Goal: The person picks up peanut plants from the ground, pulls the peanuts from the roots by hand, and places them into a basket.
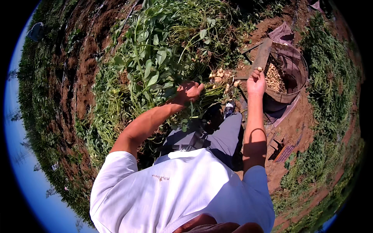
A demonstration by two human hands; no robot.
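My left hand (189, 92) is closed around a bunch of green peanut plants (211, 94), whose stems run out to the right. Pale peanuts (219, 75) cluster at the root end of that bunch. My right hand (256, 82) has its fingers curled, with a small pale peanut (259, 69) at the fingertips. It is over the near end of a wooden board (262, 52) set at the left side of a round mesh basket (305, 72). Inside the basket lies a heap of picked peanuts (274, 79).
A large pile of leafy plants (155, 50) rises ahead and to the left. Purplish cloth (282, 33) lies behind and under the basket. On the reddish soil (307, 112) at the right sits an orange-and-black slatted object (285, 152). Crop rows (330, 89) line the right side.
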